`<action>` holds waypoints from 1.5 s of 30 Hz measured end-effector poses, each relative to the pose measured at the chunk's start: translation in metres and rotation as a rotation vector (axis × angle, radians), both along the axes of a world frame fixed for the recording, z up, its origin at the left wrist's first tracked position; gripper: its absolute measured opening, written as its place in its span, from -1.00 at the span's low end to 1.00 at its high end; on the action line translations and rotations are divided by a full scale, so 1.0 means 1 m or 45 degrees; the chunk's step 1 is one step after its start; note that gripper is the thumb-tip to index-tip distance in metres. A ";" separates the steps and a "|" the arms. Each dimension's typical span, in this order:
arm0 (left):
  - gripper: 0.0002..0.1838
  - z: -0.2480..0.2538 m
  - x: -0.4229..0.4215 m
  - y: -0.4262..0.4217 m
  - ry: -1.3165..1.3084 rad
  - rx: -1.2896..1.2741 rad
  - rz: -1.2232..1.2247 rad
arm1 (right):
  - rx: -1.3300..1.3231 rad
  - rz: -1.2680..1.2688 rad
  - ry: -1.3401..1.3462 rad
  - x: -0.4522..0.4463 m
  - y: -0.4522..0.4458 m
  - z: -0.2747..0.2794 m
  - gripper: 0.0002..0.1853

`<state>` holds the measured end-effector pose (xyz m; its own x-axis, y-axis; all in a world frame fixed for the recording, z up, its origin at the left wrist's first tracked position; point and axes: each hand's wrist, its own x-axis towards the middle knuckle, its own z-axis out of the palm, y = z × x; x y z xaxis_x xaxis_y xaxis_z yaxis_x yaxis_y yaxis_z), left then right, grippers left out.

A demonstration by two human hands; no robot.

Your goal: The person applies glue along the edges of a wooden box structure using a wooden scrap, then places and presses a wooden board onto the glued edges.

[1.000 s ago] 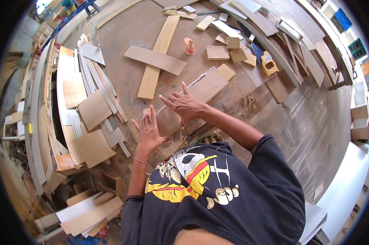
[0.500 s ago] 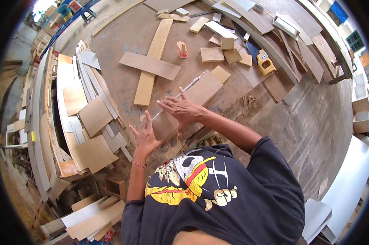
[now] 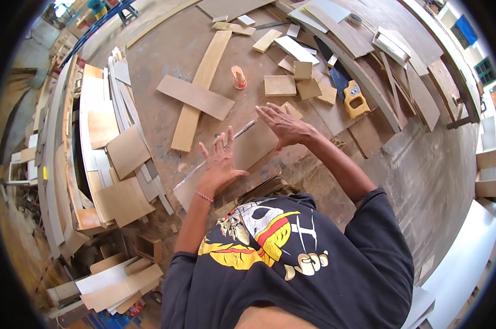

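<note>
Two bare hands spread wide over a flat, brown rectangular wooden board (image 3: 252, 147).
The left hand (image 3: 219, 166) is over the board's middle, the right hand (image 3: 286, 127) at its far-right end, fingers splayed, gripping nothing; from above, contact is hard to judge. A thin whitish strip (image 3: 244, 130) lines the board's far edge, near two crossed wooden planks (image 3: 196, 97).
</note>
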<state>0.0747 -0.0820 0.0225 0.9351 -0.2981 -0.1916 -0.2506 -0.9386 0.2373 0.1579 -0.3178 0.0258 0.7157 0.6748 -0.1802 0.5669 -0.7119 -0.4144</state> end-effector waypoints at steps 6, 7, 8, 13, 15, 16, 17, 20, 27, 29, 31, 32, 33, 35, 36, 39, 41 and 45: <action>0.48 0.011 0.007 -0.015 0.165 -0.015 0.126 | 0.045 0.177 0.055 0.016 0.001 0.010 0.41; 0.47 0.004 0.006 -0.016 0.106 -0.069 0.138 | 0.027 0.204 0.037 0.019 -0.002 0.008 0.41; 0.46 0.000 0.005 -0.016 0.046 -0.123 0.150 | 0.032 0.227 0.047 0.022 -0.003 0.005 0.41; 0.47 0.007 -0.005 -0.007 -0.024 -0.167 0.171 | 0.108 0.342 -0.200 0.024 0.003 -0.006 0.44; 0.47 0.007 -0.005 -0.009 -0.044 -0.169 0.183 | 0.098 0.374 -0.201 0.027 0.003 -0.009 0.43; 0.48 0.009 -0.005 -0.009 -0.044 -0.144 0.177 | 0.084 0.381 -0.209 0.028 0.003 -0.010 0.43; 0.49 0.010 -0.004 -0.010 -0.046 -0.119 0.169 | 0.085 0.398 -0.205 0.028 0.002 -0.006 0.43; 0.50 0.021 -0.009 -0.003 0.017 -0.090 0.183 | 0.042 0.396 -0.036 0.022 0.007 0.013 0.41; 0.50 0.027 -0.025 0.001 -0.018 -0.027 0.256 | 0.251 0.468 0.074 0.027 0.007 0.008 0.46; 0.43 0.040 -0.035 -0.002 -0.102 0.048 0.396 | 0.255 0.481 0.092 0.023 0.004 0.006 0.46; 0.31 0.044 -0.056 0.007 -0.350 -0.162 0.538 | 0.562 0.318 0.182 0.022 -0.007 0.000 0.46; 0.20 0.046 -0.070 0.013 -0.598 -0.368 0.647 | 0.560 0.342 0.184 0.021 -0.015 -0.005 0.46; 0.05 0.042 -0.090 0.018 -0.794 -0.510 0.868 | 0.612 0.208 0.262 0.019 -0.023 -0.013 0.45; -0.17 0.032 -0.130 0.024 -1.189 -0.787 1.328 | 0.681 0.001 0.388 0.009 -0.029 -0.027 0.42; -0.23 0.023 -0.143 0.021 -1.395 -0.919 1.573 | 0.676 0.014 0.394 0.005 -0.028 -0.034 0.42; -0.19 -0.025 -0.172 0.023 -1.284 -0.929 1.854 | 0.676 -0.017 0.547 -0.001 -0.023 -0.047 0.37; -0.15 -0.044 -0.170 0.029 -1.113 -0.892 1.831 | 0.651 -0.011 0.527 -0.001 -0.011 -0.045 0.37; -0.06 -0.055 -0.147 0.034 -0.909 -0.884 1.904 | 0.608 -0.006 0.592 0.008 -0.005 -0.046 0.35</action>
